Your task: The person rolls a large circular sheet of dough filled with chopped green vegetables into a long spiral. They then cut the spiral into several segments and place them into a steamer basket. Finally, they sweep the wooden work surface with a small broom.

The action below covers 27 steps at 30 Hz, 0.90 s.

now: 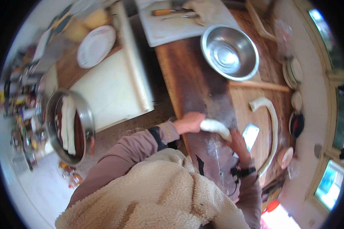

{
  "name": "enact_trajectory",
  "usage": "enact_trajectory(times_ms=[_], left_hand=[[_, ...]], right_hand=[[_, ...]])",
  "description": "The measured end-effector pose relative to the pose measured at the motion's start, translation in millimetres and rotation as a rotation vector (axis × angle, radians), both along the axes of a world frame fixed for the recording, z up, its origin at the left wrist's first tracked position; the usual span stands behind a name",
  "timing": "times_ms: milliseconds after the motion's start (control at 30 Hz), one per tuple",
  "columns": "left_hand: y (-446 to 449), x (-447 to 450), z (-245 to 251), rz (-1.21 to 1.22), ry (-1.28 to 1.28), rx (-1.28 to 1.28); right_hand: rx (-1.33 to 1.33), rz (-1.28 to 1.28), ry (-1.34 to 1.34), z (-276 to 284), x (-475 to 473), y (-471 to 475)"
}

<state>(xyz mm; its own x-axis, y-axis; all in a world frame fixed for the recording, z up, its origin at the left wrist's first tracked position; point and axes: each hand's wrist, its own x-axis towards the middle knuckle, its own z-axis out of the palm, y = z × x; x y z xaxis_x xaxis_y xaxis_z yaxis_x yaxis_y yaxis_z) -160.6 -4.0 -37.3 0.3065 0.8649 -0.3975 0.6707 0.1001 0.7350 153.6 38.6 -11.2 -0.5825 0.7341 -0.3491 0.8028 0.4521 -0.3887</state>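
A short white dough roll [215,128] is stretched between my two hands over the floured dark wooden table [193,94]. Its left end is in the grip of my left hand [190,123]; my right hand [240,144] has hold of the other end. Just beyond my right hand lies a cleaver's bright blade [250,134], its handle hidden. A longer dough roll [273,123] curves across the wooden cutting board [240,106], and its near end shows a dark filling.
A steel bowl [229,54] stands at the table's far part, near a rolling pin [261,85] and a white board [157,35] with a wooden-handled knife [162,12]. On the left, a round metal pan [89,123] holds filled-looking dough rolls [70,126]. A white plate [97,47] rests behind it.
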Motion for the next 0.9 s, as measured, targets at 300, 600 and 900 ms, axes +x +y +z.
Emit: enact_trajectory(times_ms=[300,600,900], left_hand=[[-105.1,40.8,10.4,0.064,-0.28,-0.452],[-193.4,-81.4,134.0,0.015,-0.66,-0.352],[-320.9,-284.4,302.6,0.059,-0.294,0.078]], right_hand=[[-0.73,-0.158,-0.255,3.0,46.9,-63.9],[-1.53,-0.171,0.542,105.1,-38.8,-107.0],[-1.315,0.539,0.281,241.7,-298.3,-112.7]])
